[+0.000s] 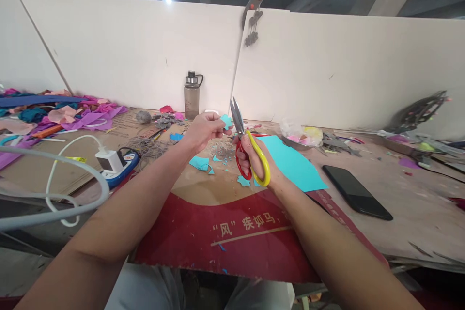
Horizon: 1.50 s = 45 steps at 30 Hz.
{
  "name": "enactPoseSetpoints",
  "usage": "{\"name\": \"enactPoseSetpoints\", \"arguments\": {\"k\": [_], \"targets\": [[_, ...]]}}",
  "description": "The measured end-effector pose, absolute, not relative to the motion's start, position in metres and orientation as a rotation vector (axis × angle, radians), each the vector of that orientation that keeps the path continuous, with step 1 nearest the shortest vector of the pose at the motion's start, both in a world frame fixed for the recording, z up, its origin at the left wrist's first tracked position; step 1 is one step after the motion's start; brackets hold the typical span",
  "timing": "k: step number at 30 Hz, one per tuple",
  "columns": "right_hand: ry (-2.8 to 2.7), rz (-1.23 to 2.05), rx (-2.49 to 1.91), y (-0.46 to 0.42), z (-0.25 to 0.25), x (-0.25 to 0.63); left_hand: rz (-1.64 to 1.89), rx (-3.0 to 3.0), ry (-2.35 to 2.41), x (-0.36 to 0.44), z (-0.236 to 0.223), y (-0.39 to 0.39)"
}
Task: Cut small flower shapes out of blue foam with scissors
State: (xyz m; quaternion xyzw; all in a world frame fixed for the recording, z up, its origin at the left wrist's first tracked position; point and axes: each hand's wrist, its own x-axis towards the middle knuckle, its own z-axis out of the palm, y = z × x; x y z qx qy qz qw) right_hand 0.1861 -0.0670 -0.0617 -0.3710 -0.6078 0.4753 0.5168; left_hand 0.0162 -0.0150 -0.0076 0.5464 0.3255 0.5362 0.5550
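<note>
Between the thumb and fingers of my left hand is a small turquoise cutout with a scalloped edge. My right hand grips scissors with one red and one yellow handle loop. Their blades point upward, slightly parted, just right of the cutout and apart from it. Below my hands lie a turquoise star-like cutout and a turquoise scrap. A large turquoise sheet lies right of the scissors, partly covered by my right hand.
A red printed board spans the table's front edge. A black phone lies right; a power strip with a white charger and looping cables is left. A bottle stands by the white partition. Colourful scraps pile up far left.
</note>
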Motion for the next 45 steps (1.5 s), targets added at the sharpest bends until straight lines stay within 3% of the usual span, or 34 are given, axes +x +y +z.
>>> {"name": "enactPoseSetpoints", "arguments": {"k": [45], "targets": [[-1.69, 1.19, -0.879, -0.069, -0.055, 0.191, 1.391, 1.319, 0.853, 0.004, 0.006, -0.01]]}}
